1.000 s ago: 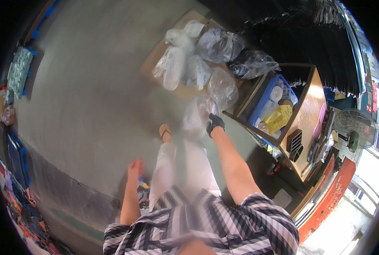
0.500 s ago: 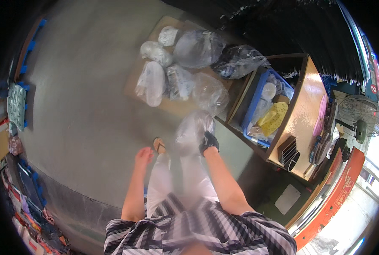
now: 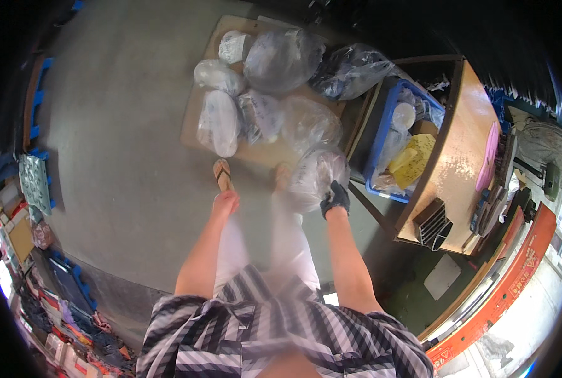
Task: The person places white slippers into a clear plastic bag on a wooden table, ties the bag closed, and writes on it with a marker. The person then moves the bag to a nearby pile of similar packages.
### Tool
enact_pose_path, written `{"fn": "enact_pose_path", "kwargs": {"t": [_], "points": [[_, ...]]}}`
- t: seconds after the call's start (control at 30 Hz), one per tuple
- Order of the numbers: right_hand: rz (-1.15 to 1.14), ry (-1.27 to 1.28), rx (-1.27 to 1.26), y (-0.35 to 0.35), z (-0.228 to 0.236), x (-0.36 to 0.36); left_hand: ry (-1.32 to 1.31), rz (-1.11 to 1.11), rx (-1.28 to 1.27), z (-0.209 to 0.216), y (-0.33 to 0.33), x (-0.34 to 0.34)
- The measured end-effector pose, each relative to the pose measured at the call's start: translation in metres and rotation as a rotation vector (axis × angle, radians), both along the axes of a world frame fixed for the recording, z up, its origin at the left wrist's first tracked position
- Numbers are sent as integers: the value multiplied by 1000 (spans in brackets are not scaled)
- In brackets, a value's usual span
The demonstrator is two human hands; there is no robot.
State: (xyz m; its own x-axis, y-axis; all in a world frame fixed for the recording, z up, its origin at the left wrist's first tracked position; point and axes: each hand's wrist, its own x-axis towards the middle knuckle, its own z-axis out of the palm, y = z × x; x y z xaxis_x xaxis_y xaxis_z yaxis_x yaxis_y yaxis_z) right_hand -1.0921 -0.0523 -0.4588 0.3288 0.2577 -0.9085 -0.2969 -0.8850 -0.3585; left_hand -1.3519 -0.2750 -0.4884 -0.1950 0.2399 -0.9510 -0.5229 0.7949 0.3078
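Note:
My right hand [image 3: 336, 200], in a dark glove, is closed on the gathered end of a clear plastic bag [image 3: 315, 175]. The bag is full and rounded, hanging in front of my right leg; what it holds cannot be made out. My left hand [image 3: 226, 203] is bare and hangs above my left foot, its fingers curled in with nothing visible in them. Beyond the held bag, several filled plastic bags lie on a flat brown board [image 3: 196, 126]. Among them are a long whitish bag [image 3: 218, 124], a large clear bag [image 3: 283, 61] and a bag with dark contents [image 3: 351, 70].
To the right stands a wooden cabinet [image 3: 448, 170]. Beside it a blue bin [image 3: 376, 148] holds plastic wrappings and a yellow bag [image 3: 412, 159]. A fan [image 3: 549, 179] and an orange beam [image 3: 508, 293] are farther right. Piled goods [image 3: 60, 321] line the left edge.
I have stepped toward the board, and the bags appear closer to my feet. The held bag has swung to the right with my right hand. My left hand's fingers have curled in.

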Motion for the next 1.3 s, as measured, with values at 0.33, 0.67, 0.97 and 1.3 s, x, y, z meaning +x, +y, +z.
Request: {"fn": "enact_pose_path", "kwargs": {"t": [0.33, 0.67, 0.97, 1.3], "points": [[-204, -73, 65, -39, -21, -13, 67, -362, 117, -211, 152, 34], [102, -100, 360, -91, -45, 14, 407, -504, 269, -360, 297, 57], [-170, -72, 75, -41, -31, -29, 466, -1389, 344, -281, 130, -17], [172, -86, -102, -27, -65, -100, 788, -961, -683, -152, -140, -270]]}}
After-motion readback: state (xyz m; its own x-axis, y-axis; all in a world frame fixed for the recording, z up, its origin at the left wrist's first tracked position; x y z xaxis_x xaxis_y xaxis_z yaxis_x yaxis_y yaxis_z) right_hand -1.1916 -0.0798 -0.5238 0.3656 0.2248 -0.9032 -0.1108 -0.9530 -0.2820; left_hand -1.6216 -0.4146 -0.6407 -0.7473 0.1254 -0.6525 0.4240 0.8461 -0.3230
